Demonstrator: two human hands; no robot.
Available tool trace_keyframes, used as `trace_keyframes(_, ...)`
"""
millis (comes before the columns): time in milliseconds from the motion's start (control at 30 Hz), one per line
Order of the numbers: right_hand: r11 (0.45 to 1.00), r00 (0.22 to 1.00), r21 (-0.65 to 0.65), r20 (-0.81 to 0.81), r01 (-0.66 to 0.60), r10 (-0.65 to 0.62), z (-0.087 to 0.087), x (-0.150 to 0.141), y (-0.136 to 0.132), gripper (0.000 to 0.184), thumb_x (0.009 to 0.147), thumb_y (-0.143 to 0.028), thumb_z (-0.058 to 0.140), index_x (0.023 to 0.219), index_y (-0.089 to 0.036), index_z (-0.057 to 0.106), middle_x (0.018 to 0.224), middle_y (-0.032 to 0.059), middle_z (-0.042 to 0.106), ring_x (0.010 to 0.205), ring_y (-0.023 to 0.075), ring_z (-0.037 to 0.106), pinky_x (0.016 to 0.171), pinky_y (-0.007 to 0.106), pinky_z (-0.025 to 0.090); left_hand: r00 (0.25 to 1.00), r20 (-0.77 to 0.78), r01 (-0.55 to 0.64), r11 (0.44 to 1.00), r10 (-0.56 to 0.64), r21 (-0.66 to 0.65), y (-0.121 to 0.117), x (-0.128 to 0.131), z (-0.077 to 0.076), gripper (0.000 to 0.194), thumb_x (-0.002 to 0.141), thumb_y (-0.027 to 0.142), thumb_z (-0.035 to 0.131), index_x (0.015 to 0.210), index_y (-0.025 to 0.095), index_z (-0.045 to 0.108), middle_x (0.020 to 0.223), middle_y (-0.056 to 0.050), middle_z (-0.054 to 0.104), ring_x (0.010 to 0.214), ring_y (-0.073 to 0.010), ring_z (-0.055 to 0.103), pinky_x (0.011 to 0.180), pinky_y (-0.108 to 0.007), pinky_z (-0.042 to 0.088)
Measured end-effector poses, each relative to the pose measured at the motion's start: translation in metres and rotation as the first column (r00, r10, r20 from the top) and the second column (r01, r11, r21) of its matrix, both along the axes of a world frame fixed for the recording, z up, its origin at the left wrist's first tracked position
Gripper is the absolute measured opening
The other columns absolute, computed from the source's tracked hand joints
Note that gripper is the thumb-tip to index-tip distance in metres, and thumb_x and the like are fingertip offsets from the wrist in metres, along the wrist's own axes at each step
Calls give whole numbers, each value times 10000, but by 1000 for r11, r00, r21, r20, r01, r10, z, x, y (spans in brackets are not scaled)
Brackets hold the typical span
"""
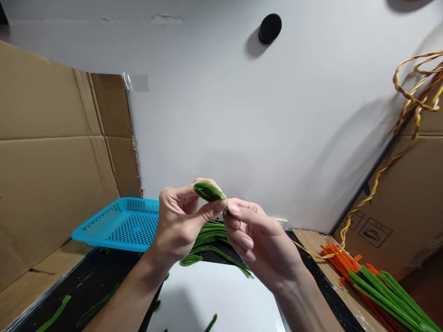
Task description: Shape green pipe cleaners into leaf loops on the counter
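Observation:
Green chenille stem bent into a leaf-like loop (208,191) is held up in front of the wall. My left hand (183,216) pinches it between thumb and fingers. At the loop's lower right end, my right hand (261,235) closes thumb and forefinger on the stem, its other fingers curled. Behind and below the hands lies a bundle of green chenille stems (211,234), partly hidden. A small bent green piece (191,260) rests at the far edge of a white board (221,295). Another stem end (211,322) shows at the board's near side.
A blue perforated basket (121,244) stands at the left, beside a cardboard panel (51,120). On the right lie orange stems (337,258) and green stems (391,290), near a twisted yellow wire (377,180). Loose green pieces (55,316) lie on the black surface.

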State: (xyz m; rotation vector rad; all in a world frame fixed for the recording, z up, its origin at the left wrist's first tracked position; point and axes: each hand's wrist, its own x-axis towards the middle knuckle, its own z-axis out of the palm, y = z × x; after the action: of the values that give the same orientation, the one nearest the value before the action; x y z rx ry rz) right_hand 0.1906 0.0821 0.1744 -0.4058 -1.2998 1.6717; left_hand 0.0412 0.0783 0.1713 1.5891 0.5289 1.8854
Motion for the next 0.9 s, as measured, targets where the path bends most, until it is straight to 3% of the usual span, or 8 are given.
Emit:
trace_keyframes(100,997,998,-52,-10,-55,55,3,4,1,326,804,-365,845,699,-163,611,558,-82,402,419,24,233,330,155,221,1000,-13,19,1000,-19,19,3,-3,0,98,792,201,890,746,202,804,761,-29,723,747,-166,647,696,-296,534)
trace_keyframes(233,960,976,185,12,212,-218,1,6,0,221,816,-322,848,778,-166,697,567,-56,494,431,47,359,359,173,266,1000,28,6,1000,-6,3,7,1,-5,102,790,158,890,856,208,831,849,-31,774,792,-161,678,763,-289,561)
trace_keyframes(400,676,850,591,-32,440,-526,-6,5,-8,86,892,-214,769,833,-170,724,694,0,573,574,97,480,491,233,387,998,10,54,995,-55,78,8,3,-6,80,839,160,853,844,222,803,810,-22,729,814,-158,664,734,-274,555)
trace_keyframes(467,630,834,616,-85,474,-545,-9,0,-12,72,912,-194,745,850,-172,716,722,1,549,618,103,467,530,242,383,1000,-7,13,989,-13,144,5,3,-3,93,849,148,838,831,224,788,787,-23,711,843,-172,669,744,-286,558)
trace_keyframes(533,752,896,507,-100,421,-433,-10,-5,-15,116,923,-225,742,833,-171,690,675,-24,483,586,90,401,520,236,342,996,-25,-82,973,90,215,0,2,0,111,861,123,814,825,222,780,769,-29,711,889,-195,685,784,-312,568)
trace_keyframes(633,981,990,166,-116,97,-78,-7,-10,-16,240,906,-297,756,761,-161,622,623,-63,365,531,60,256,481,212,256,968,-52,-219,922,247,320,-7,2,5,148,867,90,788,797,220,772,732,-35,714,910,-220,701,789,-340,577)
trace_keyframes(767,975,962,-107,-212,-196,171,0,-9,-16,225,820,-263,807,787,-149,615,673,-69,359,525,37,177,445,170,203,954,-49,-262,905,294,335,-8,2,8,153,861,143,806,737,219,757,687,-38,703,863,-229,706,726,-346,580)
trace_keyframes(900,1000,996,17,-92,9,-7,-2,-8,-15,201,863,-298,786,815,-150,659,662,-65,393,500,38,225,410,169,232,980,20,-199,956,200,215,2,4,4,182,793,270,895,708,201,749,715,-45,725,834,-227,716,760,-359,596)
